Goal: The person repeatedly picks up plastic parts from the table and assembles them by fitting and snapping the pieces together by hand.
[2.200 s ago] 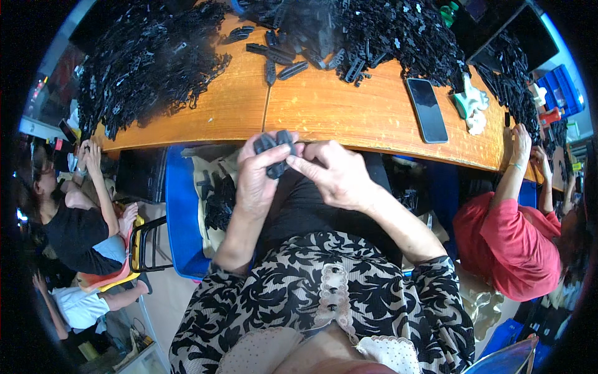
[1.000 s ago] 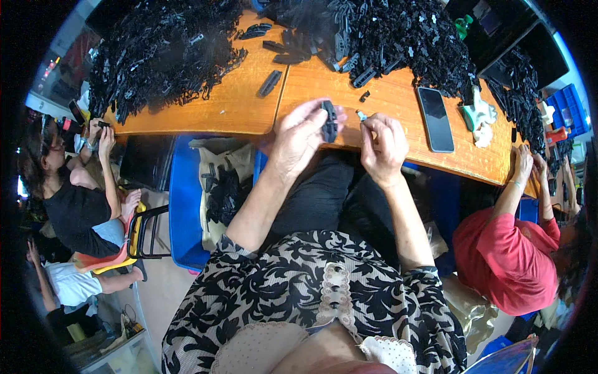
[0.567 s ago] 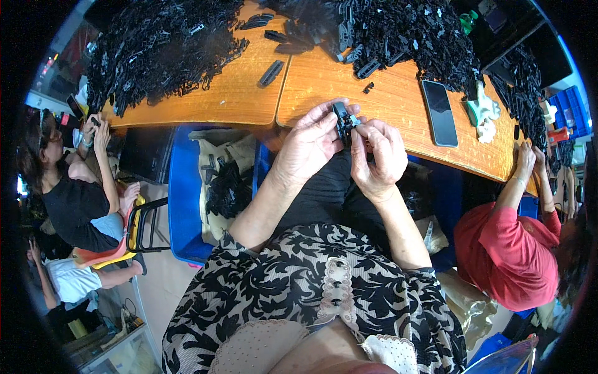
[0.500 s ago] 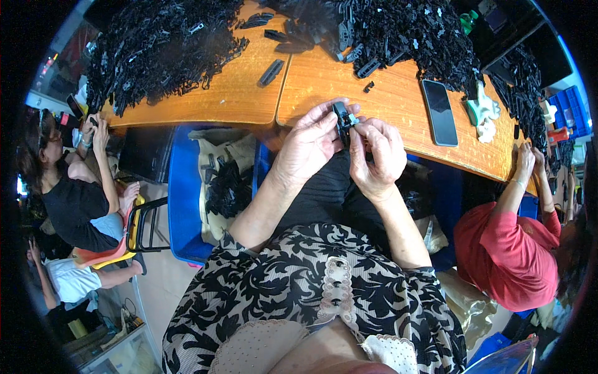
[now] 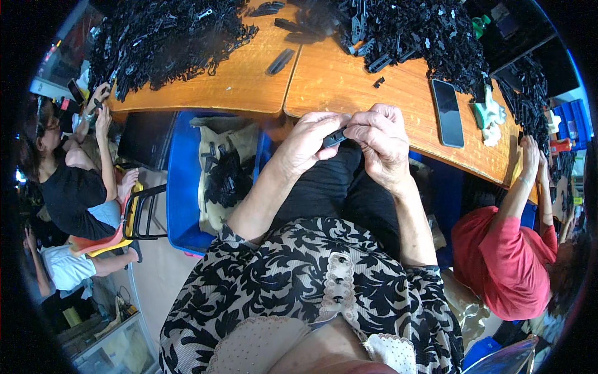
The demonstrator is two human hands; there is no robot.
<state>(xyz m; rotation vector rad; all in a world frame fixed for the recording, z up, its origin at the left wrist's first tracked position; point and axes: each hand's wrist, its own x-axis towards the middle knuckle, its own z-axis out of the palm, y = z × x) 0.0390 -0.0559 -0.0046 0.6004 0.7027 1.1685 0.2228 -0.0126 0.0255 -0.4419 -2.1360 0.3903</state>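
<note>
A small black plastic part (image 5: 334, 137) is held between my two hands, just off the near edge of the table. My left hand (image 5: 306, 144) closes round it, thumb on top. The fingers of my right hand (image 5: 379, 138) are pinched at its upper right end and partly cover it. Both hands touch each other there. Beyond them on the table lie a single long black plastic piece (image 5: 280, 62) and a tiny black piece (image 5: 379, 82).
Large heaps of black parts (image 5: 180, 43) cover the far table (image 5: 336, 87). A phone (image 5: 447, 115) and a white-and-green object (image 5: 489, 112) lie at right. A blue bin (image 5: 180, 215) of black parts stands below the left edge. Co-workers sit left (image 5: 75, 187) and right (image 5: 504, 262).
My right hand has moved up and over the black part, covering more of it. The part has tilted, and the light piece seen on it before is now hidden.
</note>
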